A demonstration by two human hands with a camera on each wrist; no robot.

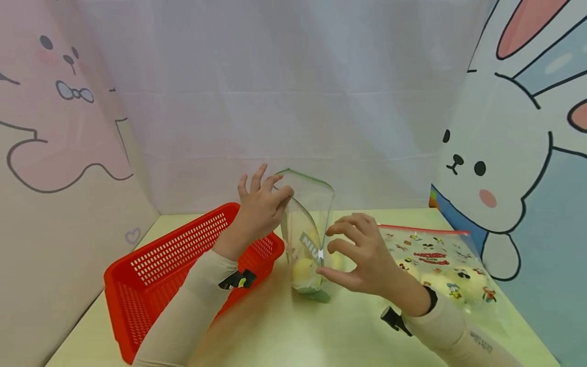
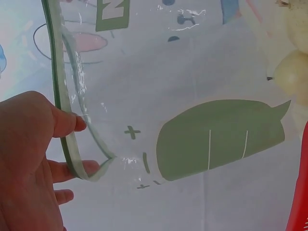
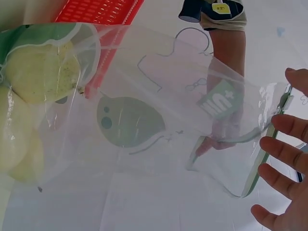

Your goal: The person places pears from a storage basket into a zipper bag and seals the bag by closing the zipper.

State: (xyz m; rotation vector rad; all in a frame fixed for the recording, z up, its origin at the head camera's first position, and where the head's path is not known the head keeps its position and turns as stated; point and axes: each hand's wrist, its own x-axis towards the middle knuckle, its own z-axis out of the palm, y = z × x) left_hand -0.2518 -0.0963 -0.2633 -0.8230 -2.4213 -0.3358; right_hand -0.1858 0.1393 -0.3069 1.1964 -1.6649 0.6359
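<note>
A clear zip bag [image 1: 308, 242] with a green-edged mouth stands upright on the table, its top gaping. Pale yellow pears [image 3: 45, 72] lie in its bottom; stems show on some in the left wrist view [image 2: 291, 72]. My left hand [image 1: 263, 206] pinches the bag's rim at the left, thumb and fingers on either side of the edge [image 2: 60, 115]. On the other side, my right hand [image 1: 364, 255] is beside the white zip slider [image 1: 320, 253], fingers spread and loosely bent. Whether a fingertip touches the rim I cannot tell.
A red perforated basket [image 1: 171, 242] sits tilted in view at the left, partly behind my left forearm. To the right lies a second clear bag [image 1: 431, 250] with a red zip and cartoon prints, pale round fruit inside. Printed cloth walls surround the table [image 1: 284, 331].
</note>
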